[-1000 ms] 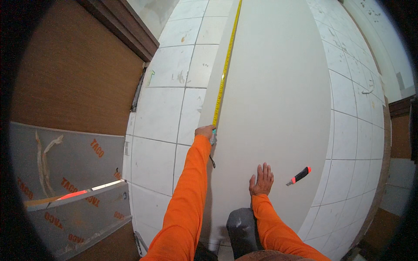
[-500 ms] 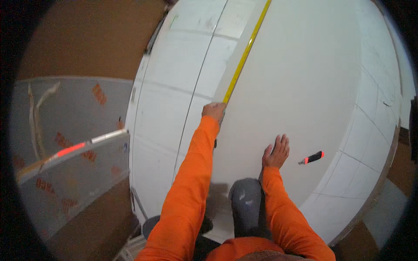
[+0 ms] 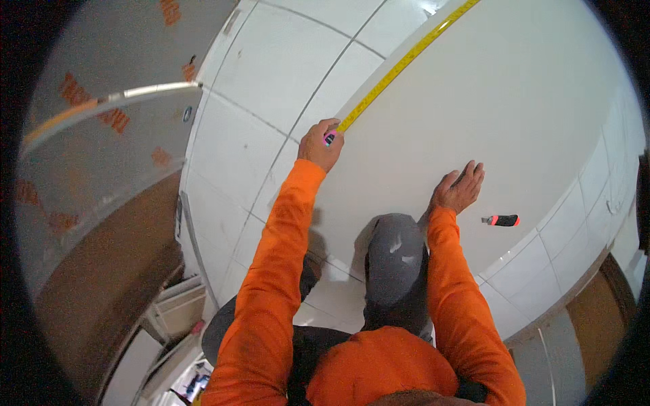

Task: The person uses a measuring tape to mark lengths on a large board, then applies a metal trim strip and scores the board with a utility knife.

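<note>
A large pale board [image 3: 514,101] lies on the tiled floor, and my knee rests at its near edge. My left hand [image 3: 320,143] is wrapped round a tape measure [image 3: 330,139] at the board's left edge. Its yellow blade [image 3: 406,63] runs out from that hand along the edge toward the far side and leaves the picture at the top. My right hand [image 3: 459,188] lies on the board with its fingers stretched out, holding nothing. To the right of it, a black and red utility knife [image 3: 502,220] rests on the board.
White floor tiles [image 3: 284,61] border the board on both sides. At the left stand grey panels [image 3: 128,142] with orange print, one edge-on. Stacked boards and framing pieces [image 3: 179,304] lie at the lower left. A brown doorway-like strip [image 3: 599,318] shows at the right.
My view has turned and tipped nearer to my body, so more of my knee and the lower left shows. The case in my left hand has come into sight. The knife lies still.
</note>
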Demonstrator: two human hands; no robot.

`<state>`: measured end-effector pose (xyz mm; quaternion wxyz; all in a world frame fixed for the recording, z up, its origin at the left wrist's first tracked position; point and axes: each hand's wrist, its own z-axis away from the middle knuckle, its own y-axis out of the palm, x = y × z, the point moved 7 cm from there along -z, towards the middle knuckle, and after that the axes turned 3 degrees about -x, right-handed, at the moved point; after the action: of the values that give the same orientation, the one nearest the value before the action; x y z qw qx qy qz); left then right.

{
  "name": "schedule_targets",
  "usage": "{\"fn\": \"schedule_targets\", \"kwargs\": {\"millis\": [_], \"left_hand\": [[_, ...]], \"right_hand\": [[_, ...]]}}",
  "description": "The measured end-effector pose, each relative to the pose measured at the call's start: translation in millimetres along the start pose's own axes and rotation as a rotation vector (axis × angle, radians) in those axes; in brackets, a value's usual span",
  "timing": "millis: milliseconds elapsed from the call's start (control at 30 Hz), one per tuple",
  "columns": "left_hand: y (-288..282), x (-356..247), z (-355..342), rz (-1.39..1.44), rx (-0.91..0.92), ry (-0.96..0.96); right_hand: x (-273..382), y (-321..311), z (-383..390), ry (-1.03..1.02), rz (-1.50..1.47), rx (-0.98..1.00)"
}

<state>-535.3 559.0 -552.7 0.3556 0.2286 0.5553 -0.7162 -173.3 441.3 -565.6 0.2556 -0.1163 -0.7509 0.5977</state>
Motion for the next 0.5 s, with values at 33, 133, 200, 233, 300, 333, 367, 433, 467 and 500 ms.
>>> {"fn": "schedule_targets", "kwargs": {"millis": [33,133,200,233,300,333,367,433,467,500], "left_hand": [[-3.7,7.2,8.5,-0.002,0.003,-0.035],[-17.7,24.2,27.3,-0.103,0.023,-0.107],[-24.0,30.8,38.1,-0.142,0.033,-0.098],[-26.8,33.5,43.8,-0.162,0.040,-0.093],[-35.2,44.9,57.8,-0.170,0.016,-0.052],[-39.5,50.1,64.4,-0.176,0.005,-0.030],[-44.9,57.4,70.4,-0.229,-0.018,-0.010],[-51.5,72.1,81.3,-0.335,-0.057,0.030],[-50.1,70.8,82.4,-0.371,-0.033,0.023],[-49.3,69.2,84.9,-0.407,-0.009,0.017]], "right_hand": [[-0.1,-0.3,0.9,-0.001,0.001,0.000],[4.6,-2.3,2.7,-0.020,0.011,-0.018],[3.8,-1.4,3.8,-0.037,0.019,-0.041],[-0.9,0.2,1.9,-0.048,0.021,-0.054],[3.6,-1.0,3.6,-0.054,0.024,-0.063],[4.7,-1.9,4.8,-0.048,0.027,-0.061],[9.5,-4.2,4.8,-0.044,0.026,-0.062],[11.7,-2.5,8.0,-0.033,0.014,-0.052],[7.1,-2.6,6.2,-0.023,0.021,-0.054],[2.6,-1.3,5.5,-0.028,0.027,-0.062]]}}
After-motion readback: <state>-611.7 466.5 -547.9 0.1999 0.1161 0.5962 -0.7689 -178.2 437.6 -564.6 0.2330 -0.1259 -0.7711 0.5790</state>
